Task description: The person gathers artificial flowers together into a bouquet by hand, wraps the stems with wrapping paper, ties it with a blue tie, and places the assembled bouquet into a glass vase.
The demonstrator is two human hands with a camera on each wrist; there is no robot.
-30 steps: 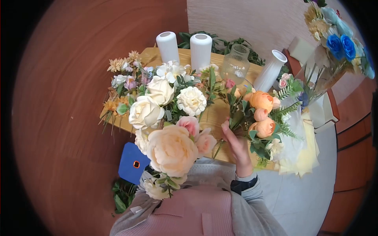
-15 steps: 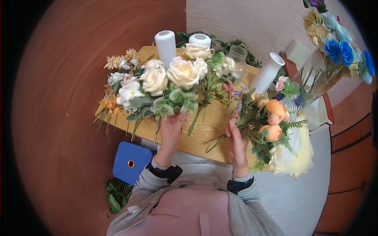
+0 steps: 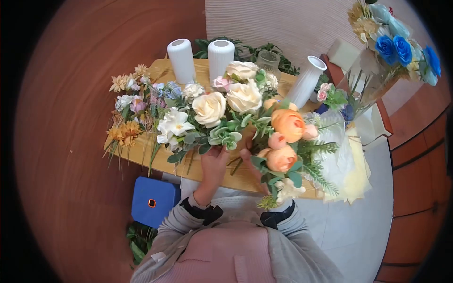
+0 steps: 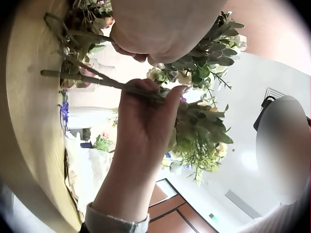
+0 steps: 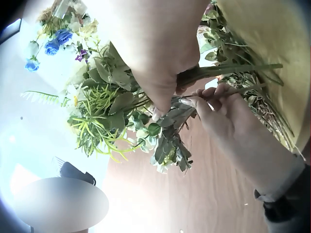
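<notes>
My left hand point(image 3: 218, 154) grips the stems of a bunch of cream and white roses point(image 3: 222, 106) with green leaves, held above the wooden table point(image 3: 160, 75). My right hand point(image 3: 246, 154), mostly hidden behind blooms, holds a bunch of orange roses point(image 3: 285, 127) with ferns. The two bunches touch side by side and their stems cross between the hands. In the left wrist view the right hand point(image 4: 146, 116) curls round green stems point(image 4: 87, 80). In the right wrist view the left hand point(image 5: 214, 104) pinches stems point(image 5: 228, 70) beside the right hand point(image 5: 163, 97).
Loose flowers point(image 3: 127, 108) lie on the table's left part. Two white cylinder vases point(image 3: 181, 54), a glass vase point(image 3: 269, 60) and a tall white vase point(image 3: 306, 81) stand at the back. Wrapping paper point(image 3: 351, 165) lies right; blue flowers point(image 3: 396, 47) stand far right. A blue box point(image 3: 153, 200) sits below.
The left hand lifted the cream bunch from near my body over the table. Both hands then moved inward, and the cream and orange bunches now meet.
</notes>
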